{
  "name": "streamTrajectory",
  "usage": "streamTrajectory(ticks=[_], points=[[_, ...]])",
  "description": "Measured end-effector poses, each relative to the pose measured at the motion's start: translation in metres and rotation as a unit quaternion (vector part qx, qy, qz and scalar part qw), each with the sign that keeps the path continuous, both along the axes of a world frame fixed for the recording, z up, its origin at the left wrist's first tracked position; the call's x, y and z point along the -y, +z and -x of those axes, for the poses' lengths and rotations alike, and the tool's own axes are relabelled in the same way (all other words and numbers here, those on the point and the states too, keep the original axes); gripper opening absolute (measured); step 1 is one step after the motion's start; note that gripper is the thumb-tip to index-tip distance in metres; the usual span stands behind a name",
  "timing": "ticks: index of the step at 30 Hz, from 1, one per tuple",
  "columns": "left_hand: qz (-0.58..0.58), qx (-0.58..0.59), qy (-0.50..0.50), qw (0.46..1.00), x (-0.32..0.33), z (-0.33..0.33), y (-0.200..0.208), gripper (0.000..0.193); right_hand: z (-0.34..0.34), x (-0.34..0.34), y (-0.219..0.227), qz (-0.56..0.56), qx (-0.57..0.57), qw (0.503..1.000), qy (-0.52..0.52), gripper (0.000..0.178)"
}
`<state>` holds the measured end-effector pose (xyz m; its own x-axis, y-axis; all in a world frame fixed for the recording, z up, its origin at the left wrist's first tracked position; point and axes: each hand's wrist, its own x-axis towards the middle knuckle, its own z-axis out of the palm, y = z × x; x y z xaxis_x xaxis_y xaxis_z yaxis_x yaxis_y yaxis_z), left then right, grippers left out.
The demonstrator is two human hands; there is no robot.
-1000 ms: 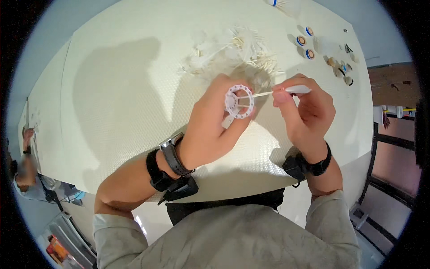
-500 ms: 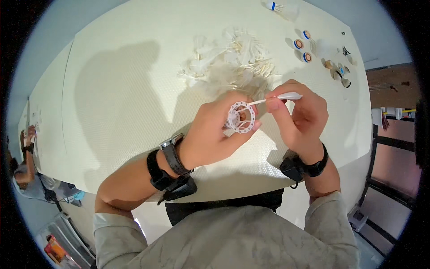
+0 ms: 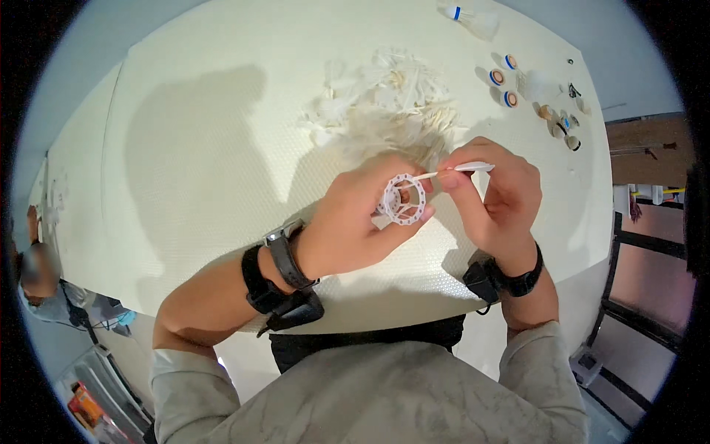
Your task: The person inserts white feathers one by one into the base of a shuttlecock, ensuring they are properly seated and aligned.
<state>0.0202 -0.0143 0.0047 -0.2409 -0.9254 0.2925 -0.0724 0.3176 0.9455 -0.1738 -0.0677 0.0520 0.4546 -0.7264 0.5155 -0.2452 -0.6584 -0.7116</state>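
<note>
My left hand (image 3: 355, 203) is closed around a white, cage-like plastic shuttlecock frame (image 3: 393, 198), its round rim with small holes turned up toward me. Between the thumb and fingers of my right hand (image 3: 503, 194) is pinched a white feather (image 3: 475, 168). Its pale quill points left and reaches the upper right edge of the frame's rim; whether the tip sits in a hole is too small to tell. Just beyond my hands lies a loose pile of white feathers (image 3: 392, 103) on the white textured table (image 3: 200, 222).
At the far right stand several round shuttlecock bases (image 3: 510, 99) with blue bands. A whole shuttlecock (image 3: 473, 22) lies at the back edge. Small loose parts (image 3: 566, 126) are scattered near the right edge. Another person (image 3: 41, 274) sits at the far left.
The frame has shifted slightly right and down. The feather in my right hand has dipped a little and lies flatter. The person at the far left has leaned forward.
</note>
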Motion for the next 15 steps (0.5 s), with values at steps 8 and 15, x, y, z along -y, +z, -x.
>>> streamTrajectory(ticks=[8,15], points=[[-0.013,0.057,-0.023,0.998,0.0007,-0.0042,0.0078,0.027,-0.0006,0.0019,-0.0069,-0.086,0.02,0.996,0.014,0.007],[0.022,0.063,-0.017,0.998,0.0016,-0.0021,0.006,0.024,-0.0006,-0.0006,-0.0033,-0.076,-0.012,0.997,0.029,0.008]])
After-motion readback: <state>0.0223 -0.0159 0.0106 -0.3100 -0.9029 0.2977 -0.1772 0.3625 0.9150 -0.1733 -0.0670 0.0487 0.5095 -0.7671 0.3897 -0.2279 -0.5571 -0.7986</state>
